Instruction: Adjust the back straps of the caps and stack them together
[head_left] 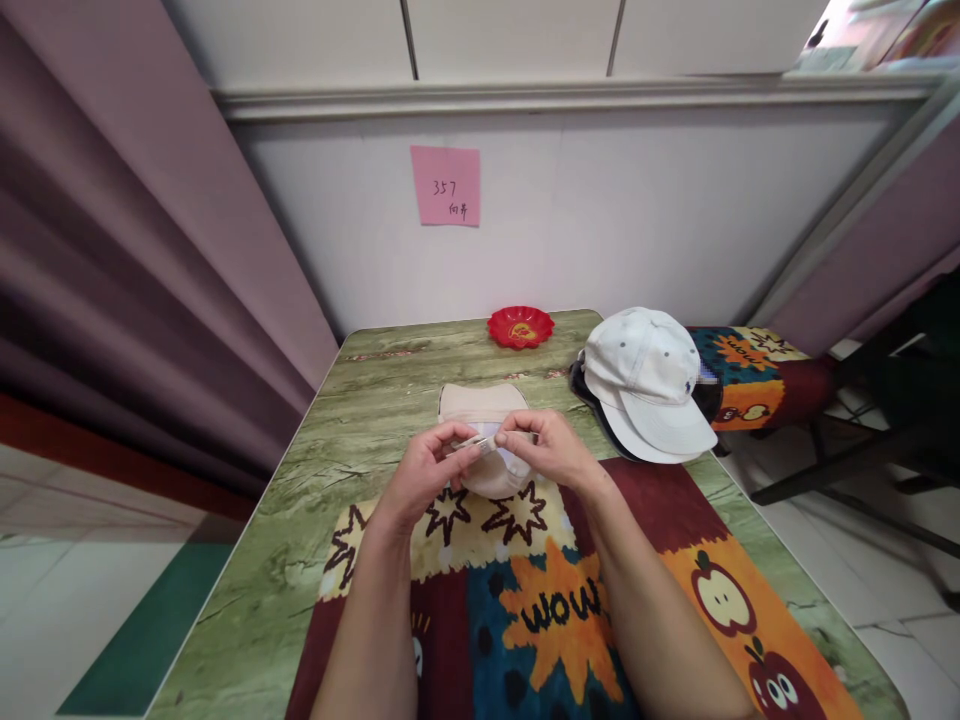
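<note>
A beige baseball cap [484, 399] lies in the middle of the table, its brim pointing away from me and its opening partly in view. Both hands are at the cap's back strap [487, 444], which has a small light fastening. My left hand [427, 465] pinches the strap from the left between thumb and fingers. From the right, my right hand [553, 447] pinches the strap's other side, its fingertips close to the left ones. My fingers cover part of the strap and the cap's edge.
White caps [645, 365] are stacked over a dark one at the right edge of the wood-patterned table [300, 560]. A red scalloped dish [520, 327] sits at the back. A colourful printed mat [442, 640] lies under my forearms. A pink note [448, 187] is on the wall.
</note>
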